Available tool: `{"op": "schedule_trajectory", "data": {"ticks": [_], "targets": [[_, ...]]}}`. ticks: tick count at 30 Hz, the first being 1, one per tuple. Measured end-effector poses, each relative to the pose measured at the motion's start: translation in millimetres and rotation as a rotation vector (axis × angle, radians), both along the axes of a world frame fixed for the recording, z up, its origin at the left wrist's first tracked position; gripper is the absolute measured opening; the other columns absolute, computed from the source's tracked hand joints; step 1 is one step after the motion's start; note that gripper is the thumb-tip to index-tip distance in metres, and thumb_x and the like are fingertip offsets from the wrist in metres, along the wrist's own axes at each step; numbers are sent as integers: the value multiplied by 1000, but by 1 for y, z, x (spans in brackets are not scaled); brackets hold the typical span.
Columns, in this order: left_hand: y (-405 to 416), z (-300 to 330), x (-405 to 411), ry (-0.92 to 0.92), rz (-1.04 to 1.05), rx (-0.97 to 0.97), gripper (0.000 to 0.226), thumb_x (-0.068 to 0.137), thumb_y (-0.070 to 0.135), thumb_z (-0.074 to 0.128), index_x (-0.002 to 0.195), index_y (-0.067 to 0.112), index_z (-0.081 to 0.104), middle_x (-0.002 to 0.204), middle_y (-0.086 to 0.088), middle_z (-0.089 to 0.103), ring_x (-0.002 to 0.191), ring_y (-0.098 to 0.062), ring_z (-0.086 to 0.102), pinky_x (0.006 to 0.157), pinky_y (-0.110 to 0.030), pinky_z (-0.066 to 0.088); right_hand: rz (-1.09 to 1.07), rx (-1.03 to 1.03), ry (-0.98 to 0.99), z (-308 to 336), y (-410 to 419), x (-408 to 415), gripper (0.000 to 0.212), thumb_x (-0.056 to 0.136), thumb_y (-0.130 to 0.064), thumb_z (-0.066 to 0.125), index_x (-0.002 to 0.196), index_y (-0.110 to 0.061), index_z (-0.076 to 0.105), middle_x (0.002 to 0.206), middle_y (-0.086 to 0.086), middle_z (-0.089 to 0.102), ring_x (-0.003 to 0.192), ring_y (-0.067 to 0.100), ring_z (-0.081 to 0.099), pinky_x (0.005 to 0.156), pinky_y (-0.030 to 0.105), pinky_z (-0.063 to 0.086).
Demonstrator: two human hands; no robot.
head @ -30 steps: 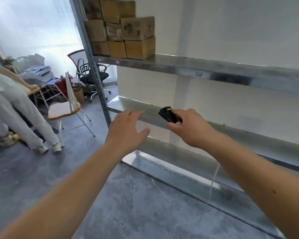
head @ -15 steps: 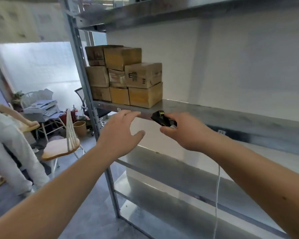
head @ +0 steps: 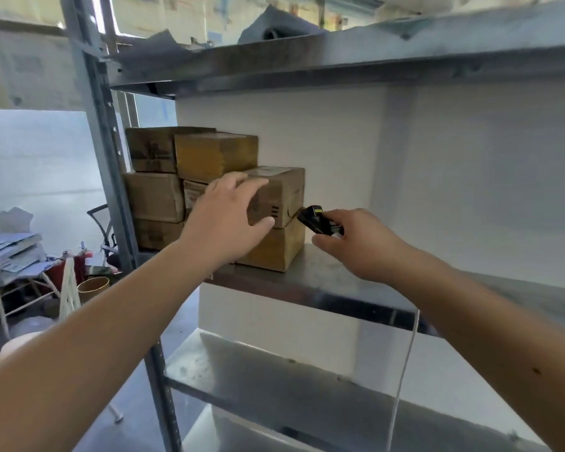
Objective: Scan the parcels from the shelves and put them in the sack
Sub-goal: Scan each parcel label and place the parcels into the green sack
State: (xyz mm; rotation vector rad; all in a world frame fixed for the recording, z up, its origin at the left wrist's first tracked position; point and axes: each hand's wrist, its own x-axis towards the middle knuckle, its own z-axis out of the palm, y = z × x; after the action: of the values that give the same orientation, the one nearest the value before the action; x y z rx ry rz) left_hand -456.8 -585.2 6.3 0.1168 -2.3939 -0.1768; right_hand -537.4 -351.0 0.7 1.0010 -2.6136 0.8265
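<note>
Entry, head view. My left hand was spread at the front of the parcel stack, fingers straight, thumb low; I could not tell whether the fingertips touched cardboard or hovered just off it. Nothing was grasped in that grip. My right hand clenched a small black scanner, its nose at about 9 o'clock from the hand, just beside the right edge of the upper front parcel. A thin white cord hung from that hand across the shelf edge.

The parcels sat at the left end of the middle shelf, roughly 10 o'clock in view, several boxes high. The sack was not in view.

Risks, as judged: pulling the upper front parcel one-handed could drag or tip its neighbours, since the boxes sat tight together. The dangling cord could snag the shelf edge. I saw no label facing the scanner; a scan might miss.
</note>
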Motion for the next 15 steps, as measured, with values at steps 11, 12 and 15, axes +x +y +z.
{"op": "schedule_trajectory", "data": {"ticks": [11, 12, 15], "targets": [[-62, 8, -65, -5, -225, 63, 59, 97, 57, 58, 152, 40, 43, 158, 5, 43, 146, -22, 38, 113, -50, 43, -323, 63, 70, 4, -60, -34, 43, 98, -56, 55, 133, -30, 57, 106, 1, 49, 79, 18, 57, 63, 28, 42], [-64, 7, -67, 6, -236, 72, 59, 97, 58, 58, 151, 41, 44, 158, 5, 43, 146, -22, 37, 114, -51, 42, -337, 55, 66, 2, -63, -36, 41, 98, -56, 55, 130, -31, 58, 104, 0, 48, 78, 19, 58, 62, 28, 42], [-67, 8, -68, 24, -296, 130, 57, 96, 60, 58, 149, 42, 47, 158, 6, 41, 147, -22, 36, 116, -51, 39, -373, 26, 56, -5, -71, -41, 40, 98, -56, 56, 130, -32, 58, 102, -3, 49, 76, 17, 59, 58, 24, 41]]}}
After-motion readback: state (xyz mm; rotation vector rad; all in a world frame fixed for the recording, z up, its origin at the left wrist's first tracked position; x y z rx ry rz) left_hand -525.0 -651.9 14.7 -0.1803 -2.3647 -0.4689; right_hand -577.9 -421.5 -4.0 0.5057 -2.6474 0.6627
